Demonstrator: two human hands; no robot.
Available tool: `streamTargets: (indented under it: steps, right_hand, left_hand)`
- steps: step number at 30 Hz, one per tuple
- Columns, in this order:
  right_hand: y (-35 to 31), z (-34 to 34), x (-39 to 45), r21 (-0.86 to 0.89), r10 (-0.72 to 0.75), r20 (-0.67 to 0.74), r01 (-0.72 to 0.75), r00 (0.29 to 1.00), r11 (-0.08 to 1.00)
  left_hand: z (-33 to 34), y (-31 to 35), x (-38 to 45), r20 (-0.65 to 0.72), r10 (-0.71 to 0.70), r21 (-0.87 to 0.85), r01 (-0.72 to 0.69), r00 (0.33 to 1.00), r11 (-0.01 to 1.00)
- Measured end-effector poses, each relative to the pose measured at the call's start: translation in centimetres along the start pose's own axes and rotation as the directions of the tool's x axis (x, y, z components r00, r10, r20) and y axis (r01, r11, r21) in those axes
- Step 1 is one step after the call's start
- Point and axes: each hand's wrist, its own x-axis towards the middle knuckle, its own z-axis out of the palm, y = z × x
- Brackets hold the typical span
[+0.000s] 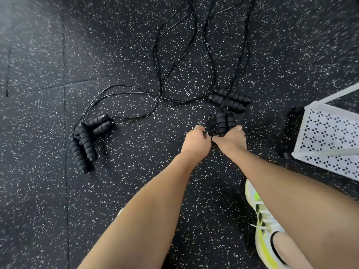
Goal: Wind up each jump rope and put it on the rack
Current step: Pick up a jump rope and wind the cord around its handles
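Note:
Several black jump ropes lie on the speckled floor, their thin cords trailing away to the far side. My right hand (232,139) grips a pair of ribbed foam handles (225,122) held together, pointing away from me. My left hand (196,139) is right beside it with fingers curled; whether it holds a cord I cannot tell. Another pair of handles (229,100) lies just beyond. A cluster of several handles (86,139) lies at the left. A white perforated rack (330,136) stands at the right.
The floor is black rubber tiling (136,191) with white specks and visible seams. My foot in a white and neon-yellow shoe (266,226) is planted at the lower right, near the rack's corner. A dark caster (287,154) shows under the rack.

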Motion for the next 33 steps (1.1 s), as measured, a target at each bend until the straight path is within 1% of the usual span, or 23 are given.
streamTargets:
  steps: [6,11,14,16,19,21,23,25,27,29,33]
  right_hand:
    - [-1.6,-5.4,-5.3,0.213,-0.107,-0.105,0.128,0.989,0.969]
    - [-3.5,-10.9,-11.7,0.411,-0.209,-0.218,0.284,0.953,0.866]
    - [-4.0,-14.8,-16.1,0.489,-0.236,-0.244,0.329,0.941,0.808]
    - [-4.0,-17.1,-19.2,0.501,-0.267,-0.249,0.36,0.931,0.787]
    - [-3.6,-19.9,-23.8,0.458,-0.325,-0.271,0.418,0.906,0.785]
    - [-3.4,-21.3,-26.9,0.443,-0.352,-0.29,0.451,0.89,0.775]
    - [-3.0,-22.5,-30.0,0.459,-0.391,-0.296,0.489,0.872,0.742]
    - [-2.3,-23.6,-33.1,0.479,-0.434,-0.297,0.526,0.851,0.703]
    - [-1.5,-24.4,-35.6,0.497,-0.475,-0.29,0.555,0.831,0.667]
    - [-0.7,-25.2,-37.6,0.526,-0.512,-0.278,0.575,0.813,0.627]
    - [-0.2,-26.3,-39.8,0.55,-0.626,-0.187,0.608,0.757,0.572]
  left_hand:
    - [-2.7,4.6,-3.8,-0.035,0.052,-0.073,-0.054,0.998,0.996]
    - [-5.7,9.3,-9.7,-0.061,0.111,-0.154,-0.119,0.992,0.981]
    - [-7.8,12.2,-14.1,-0.08,0.133,-0.243,-0.148,0.988,0.959]
    - [-9.1,14.0,-17.2,-0.087,0.162,-0.298,-0.181,0.983,0.937]
    - [-10.4,16.0,-21.7,-0.114,0.204,-0.345,-0.231,0.972,0.91]
    - [-11.3,16.8,-24.5,-0.112,0.223,-0.406,-0.25,0.968,0.879]
    - [-12.1,17.3,-27.3,-0.077,0.229,-0.511,-0.236,0.97,0.827]
    - [-13.0,17.5,-29.9,-0.023,0.226,-0.613,-0.192,0.974,0.766]
    - [-13.9,17.6,-32.5,0.048,0.248,-0.667,-0.154,0.968,0.729]
    - [-14.5,17.4,-34.9,0.088,0.278,-0.695,-0.142,0.956,0.705]
    - [-15.5,16.7,-38.0,0.062,0.291,-0.758,-0.145,0.955,0.636]
